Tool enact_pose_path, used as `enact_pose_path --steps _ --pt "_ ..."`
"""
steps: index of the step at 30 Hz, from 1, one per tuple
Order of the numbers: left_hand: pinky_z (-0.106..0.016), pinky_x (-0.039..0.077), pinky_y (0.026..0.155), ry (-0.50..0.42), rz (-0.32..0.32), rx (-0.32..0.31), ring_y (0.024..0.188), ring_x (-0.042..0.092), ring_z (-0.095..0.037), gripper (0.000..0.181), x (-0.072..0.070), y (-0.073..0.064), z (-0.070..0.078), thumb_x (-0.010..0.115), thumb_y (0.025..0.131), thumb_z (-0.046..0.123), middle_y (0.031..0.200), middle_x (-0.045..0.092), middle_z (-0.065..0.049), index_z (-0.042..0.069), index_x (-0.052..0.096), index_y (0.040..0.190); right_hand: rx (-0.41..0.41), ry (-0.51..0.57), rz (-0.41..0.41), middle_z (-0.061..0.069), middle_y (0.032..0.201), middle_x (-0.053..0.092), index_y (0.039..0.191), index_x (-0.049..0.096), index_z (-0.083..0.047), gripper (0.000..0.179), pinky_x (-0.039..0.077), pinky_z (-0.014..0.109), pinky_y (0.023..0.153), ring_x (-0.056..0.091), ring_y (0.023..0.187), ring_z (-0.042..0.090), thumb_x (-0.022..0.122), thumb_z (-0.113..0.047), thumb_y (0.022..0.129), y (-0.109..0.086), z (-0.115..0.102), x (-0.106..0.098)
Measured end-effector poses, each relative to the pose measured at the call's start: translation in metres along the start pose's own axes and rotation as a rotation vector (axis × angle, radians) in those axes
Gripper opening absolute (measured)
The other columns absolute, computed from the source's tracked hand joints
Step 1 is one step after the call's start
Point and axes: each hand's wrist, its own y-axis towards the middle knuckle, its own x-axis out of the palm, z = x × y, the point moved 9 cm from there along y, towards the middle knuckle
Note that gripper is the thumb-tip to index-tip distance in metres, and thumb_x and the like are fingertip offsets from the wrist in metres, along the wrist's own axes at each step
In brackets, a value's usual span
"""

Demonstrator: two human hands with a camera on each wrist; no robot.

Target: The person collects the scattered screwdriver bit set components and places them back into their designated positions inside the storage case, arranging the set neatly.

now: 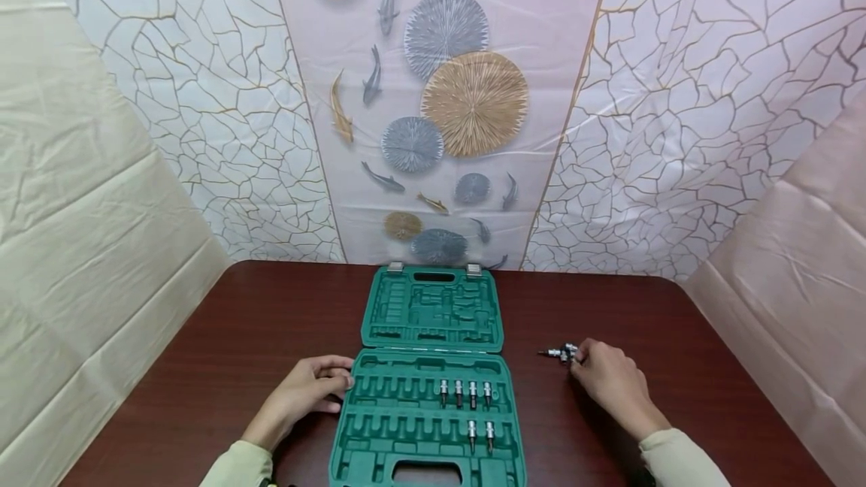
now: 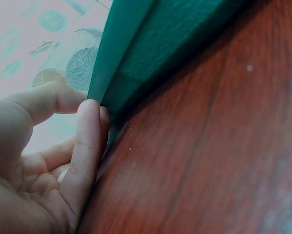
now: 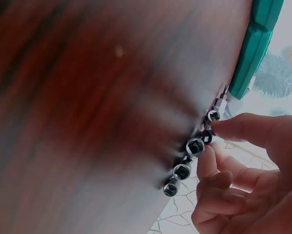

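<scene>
An open green socket-set case [image 1: 422, 427] lies on the table. My left hand [image 1: 304, 397] is at its left side; in the left wrist view the fingertips [image 2: 89, 109] grip the case's edge [image 2: 121, 48]. Right of the case, my right hand [image 1: 612, 382] is over a small cluster of chrome bit sockets [image 1: 564, 352] on the table. In the right wrist view, thumb and fingers pinch one dark-ended bit socket [image 3: 206, 138] amid the cluster. Several more show their square drive holes, such as a larger bit socket [image 3: 195, 146].
Several bit sockets [image 1: 472, 394] stand in the right-hand slots of the case's two rows; the left slots are bare. The moulded lid [image 1: 433, 307] lies folded back, away from me. A patterned cloth wall [image 1: 433, 209] closes off the table's [image 1: 291, 307] far edge.
</scene>
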Motion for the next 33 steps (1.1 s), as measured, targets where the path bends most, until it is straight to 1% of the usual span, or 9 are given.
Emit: enact_pose_path --steps 2,5,9,11,16,21,24,29,33 --pt "-0.036 0.062 0.072 -0.004 -0.003 -0.002 0.091 0.07 -0.019 0.048 0.0 0.0 0.0 0.068 0.101 0.016 0.114 0.071 -0.011 -0.005 0.059 0.142 0.003 0.013 0.009 0.001 0.073 0.06 0.098 0.067 -0.007 0.009 0.041 0.037 0.052 0.053 0.061 0.022 0.068 -0.015 0.095 -0.001 0.0 -0.002" --pt "-0.036 0.062 0.073 -0.007 -0.005 -0.002 0.092 0.07 -0.019 0.048 0.0 -0.001 0.0 0.068 0.101 0.016 0.115 0.07 -0.012 -0.005 0.058 0.143 -0.001 0.022 0.02 0.0 0.077 0.063 0.1 0.068 -0.006 0.012 0.043 0.039 0.053 0.055 0.064 0.022 0.068 -0.016 0.094 -0.002 -0.002 -0.006" --pt "-0.036 0.063 0.073 -0.003 -0.006 0.003 0.093 0.07 -0.018 0.049 -0.001 -0.002 0.0 0.068 0.101 0.017 0.116 0.07 -0.012 -0.005 0.059 0.142 -0.01 0.032 0.031 0.001 0.082 0.066 0.099 0.067 -0.008 0.013 0.047 0.044 0.057 0.059 0.069 0.023 0.069 -0.018 0.092 -0.005 -0.007 -0.015" --pt "-0.036 0.063 0.073 -0.003 -0.006 0.004 0.093 0.07 -0.018 0.049 -0.001 -0.003 0.0 0.069 0.101 0.018 0.116 0.07 -0.012 -0.006 0.058 0.142 -0.015 0.043 0.033 0.001 0.084 0.066 0.099 0.067 -0.009 0.012 0.048 0.044 0.058 0.059 0.071 0.023 0.069 -0.019 0.092 -0.006 -0.01 -0.02" --pt "-0.035 0.063 0.073 -0.004 -0.004 0.0 0.092 0.07 -0.019 0.048 -0.002 -0.004 0.0 0.068 0.101 0.017 0.115 0.07 -0.012 -0.006 0.059 0.142 -0.048 0.083 0.058 -0.001 0.083 0.068 0.098 0.069 -0.011 0.011 0.046 0.04 0.056 0.059 0.069 0.02 0.068 -0.016 0.09 -0.012 -0.022 -0.03" --pt "-0.035 0.062 0.073 -0.009 -0.003 0.0 0.091 0.069 -0.019 0.048 -0.002 -0.003 0.0 0.068 0.101 0.017 0.114 0.07 -0.012 -0.006 0.058 0.143 -0.124 0.15 0.09 -0.002 0.082 0.069 0.095 0.071 -0.01 0.008 0.045 0.035 0.059 0.057 0.068 0.016 0.067 -0.011 0.088 -0.018 -0.04 -0.039" --pt "-0.035 0.062 0.073 -0.014 -0.006 0.003 0.091 0.069 -0.019 0.048 -0.001 -0.002 0.0 0.067 0.101 0.016 0.114 0.07 -0.012 -0.006 0.058 0.143 -0.151 0.205 0.069 -0.003 0.083 0.07 0.096 0.071 -0.009 0.006 0.046 0.034 0.064 0.058 0.072 0.015 0.069 -0.01 0.09 -0.022 -0.048 -0.041" --pt "-0.035 0.062 0.073 -0.012 -0.006 0.004 0.091 0.069 -0.018 0.046 0.0 -0.001 0.0 0.067 0.101 0.016 0.113 0.071 -0.012 -0.006 0.059 0.141 -0.159 0.28 0.016 -0.003 0.087 0.07 0.099 0.071 -0.009 0.008 0.049 0.035 0.074 0.062 0.082 0.015 0.073 -0.015 0.094 -0.029 -0.056 -0.043" --pt "-0.035 0.063 0.073 -0.008 -0.001 0.001 0.093 0.07 -0.018 0.047 -0.001 -0.001 0.0 0.068 0.101 0.017 0.114 0.071 -0.011 -0.005 0.06 0.141 -0.179 0.337 0.005 -0.002 0.088 0.068 0.1 0.07 -0.009 0.007 0.049 0.032 0.075 0.062 0.085 0.015 0.072 -0.014 0.096 -0.036 -0.066 -0.046"
